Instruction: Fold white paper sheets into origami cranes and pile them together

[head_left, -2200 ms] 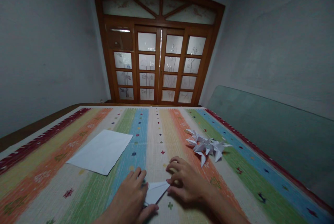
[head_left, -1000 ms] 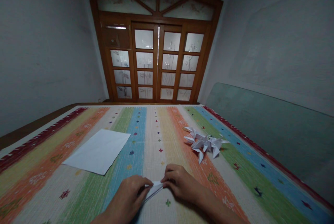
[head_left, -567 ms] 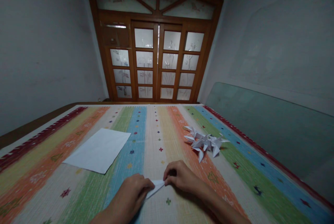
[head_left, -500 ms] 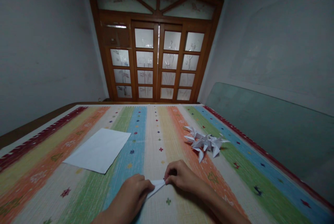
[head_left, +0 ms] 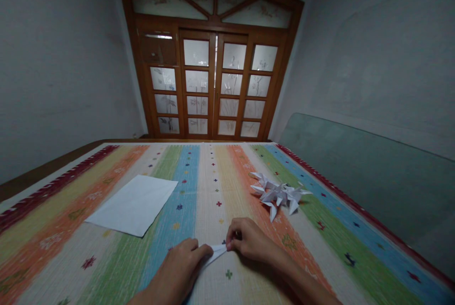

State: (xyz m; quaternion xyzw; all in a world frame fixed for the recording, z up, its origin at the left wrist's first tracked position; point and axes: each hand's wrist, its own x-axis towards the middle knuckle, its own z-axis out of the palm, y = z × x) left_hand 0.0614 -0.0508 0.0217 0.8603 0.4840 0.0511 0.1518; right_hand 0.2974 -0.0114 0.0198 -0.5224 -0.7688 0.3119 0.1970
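Striped woven rug [head_left: 57,234] covers the surface, with frosted-glass wooden doors [head_left: 213,82] beyond its far edge. Near the rug's bottom edge, at about its middle, the left hand [head_left: 174,267] and right hand [head_left: 249,241] each close on one end of a narrow folded white paper [head_left: 216,254], which is held between them; the dim view seems to show a pinch, though the exact finger placement is hard to make out. A flat white sheet [head_left: 133,205] lies toward the left edge, and a cluster of folded paper figures [head_left: 279,196] sits right of centre, near the right hand but not touching it.
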